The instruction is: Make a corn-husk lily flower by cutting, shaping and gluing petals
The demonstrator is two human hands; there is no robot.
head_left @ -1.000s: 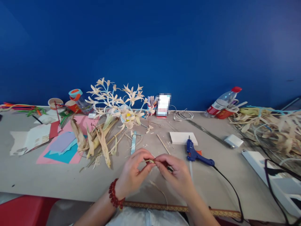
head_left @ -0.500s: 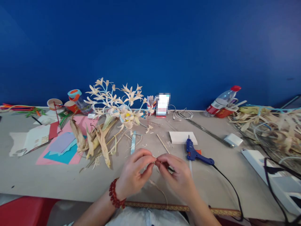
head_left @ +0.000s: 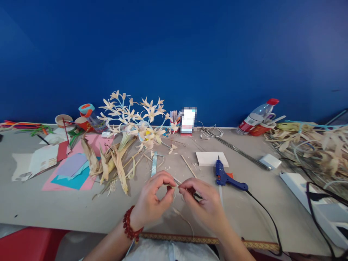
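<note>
My left hand [head_left: 156, 195], with a red bead bracelet at the wrist, pinches a thin pale strip [head_left: 174, 187] between thumb and forefinger. It looks like corn husk, but it is too small to be sure. My right hand [head_left: 205, 201] pinches at the strip's other end, its fingertips nearly meeting the left ones. Something dark shows under the right fingers, mostly hidden. On the table below the hands lies a long curled pale fibre [head_left: 186, 219]. A blue glue gun [head_left: 224, 175] rests to the right of my right hand.
Husk flowers [head_left: 136, 119] and dried corn husks [head_left: 114, 159] are on the left, beside coloured paper [head_left: 73, 170]. A phone [head_left: 188, 121] stands at the wall. To the right are metal wires [head_left: 239, 150], a bottle [head_left: 255, 116], a power strip [head_left: 307, 203] and a husk pile [head_left: 320, 148].
My left hand has shifted slightly left, its fingertips drawing a little away from the right ones. The pale strip shows more between them. The right hand has hardly moved.
</note>
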